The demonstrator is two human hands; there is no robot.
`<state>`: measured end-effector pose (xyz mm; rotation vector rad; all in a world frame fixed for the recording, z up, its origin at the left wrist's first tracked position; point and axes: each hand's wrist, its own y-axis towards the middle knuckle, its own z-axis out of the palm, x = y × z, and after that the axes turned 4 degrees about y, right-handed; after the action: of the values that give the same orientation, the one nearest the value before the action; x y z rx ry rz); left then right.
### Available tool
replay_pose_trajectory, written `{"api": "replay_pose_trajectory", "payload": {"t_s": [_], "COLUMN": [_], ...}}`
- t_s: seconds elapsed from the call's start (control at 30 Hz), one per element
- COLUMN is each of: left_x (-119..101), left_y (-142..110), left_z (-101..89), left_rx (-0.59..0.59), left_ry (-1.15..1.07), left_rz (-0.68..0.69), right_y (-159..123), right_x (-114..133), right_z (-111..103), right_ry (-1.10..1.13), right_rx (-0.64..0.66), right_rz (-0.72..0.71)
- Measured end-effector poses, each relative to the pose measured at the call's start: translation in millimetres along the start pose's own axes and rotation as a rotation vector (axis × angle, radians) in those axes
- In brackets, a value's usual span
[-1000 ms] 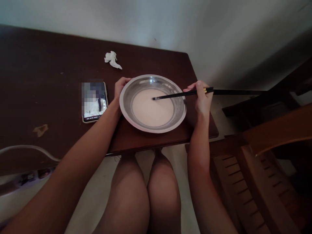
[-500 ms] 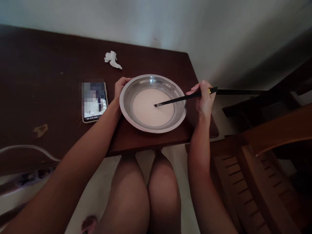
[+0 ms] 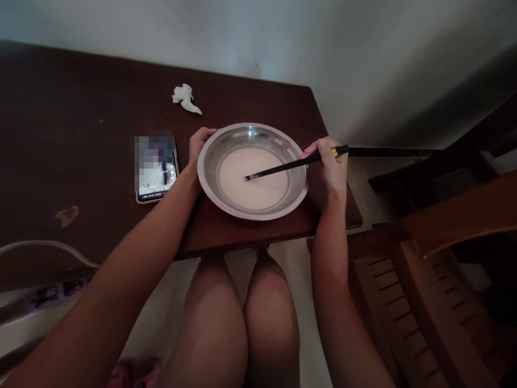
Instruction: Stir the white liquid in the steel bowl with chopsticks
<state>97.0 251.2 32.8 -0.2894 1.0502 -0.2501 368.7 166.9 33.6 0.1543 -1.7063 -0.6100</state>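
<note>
A wide stainless steel bowl [image 3: 210, 188] stands near the front edge of the dark wooden table, with a pale, milky liquid [image 3: 238, 188] in it. My left hand [image 3: 198, 144] grips the bowl's left side by the rim; some of its fingers are hidden behind the bowl. Over the right rim, my right hand [image 3: 333, 167] is closed around black chopsticks [image 3: 293, 165] with gold bands near their top. They slant down to the left, and their tips are at the liquid near the bowl's middle.
Left of the bowl lies a phone [image 3: 157, 167] with a lit screen. A crumpled white tissue [image 3: 186, 98] is farther back on the table [image 3: 100, 97]. A white cable [image 3: 48, 243] runs along the left front. Wooden slatted furniture [image 3: 407, 302] stands at the right, and a wall rises behind.
My right hand has moved left with the chopsticks, and their tips have shifted left through the liquid. My left hand and the bowl stay nearly where they were.
</note>
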Motion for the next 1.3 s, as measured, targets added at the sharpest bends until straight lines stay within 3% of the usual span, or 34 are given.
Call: {"api": "replay_pose_trajectory", "payload": {"t_s": [0.2,0.4,0.6,0.8,0.97,1.17,1.3], "left_x": [-0.1,1.9,2.9,0.4,-1.1,-1.7,-2.0], "left_y": [-1.3,1.2,2.5,-2.0,-4.3,-4.2,-4.4], "left_z": [0.1,-2.0,-3.3,-0.8,1.9,2.8,2.9], "left_rx": [0.011,0.007,0.038,0.023,-0.010,-0.022,-0.024], "left_ry": [0.001,0.028,0.036,0.009,0.002,-0.002,0.005], "left_rz": [-0.017,0.005,0.013,-0.005,-0.005,-0.023,-0.021], "right_y": [2.5,-1.3,2.4,-1.7,-0.2,-0.3,2.7], "right_x": [-3.6,0.7,-4.1,1.3,4.5,0.2,-4.0], "right_z": [-0.8,1.0,-1.8,0.5,0.3,0.8,-0.5], "right_ry": [0.023,0.005,-0.013,0.019,0.022,-0.006,0.008], "right_rx": [-0.138,-0.002,-0.113,0.023,-0.114,0.004,-0.097], "right_rz": [-0.011,0.039,0.022,0.052,0.003,0.049,0.014]}}
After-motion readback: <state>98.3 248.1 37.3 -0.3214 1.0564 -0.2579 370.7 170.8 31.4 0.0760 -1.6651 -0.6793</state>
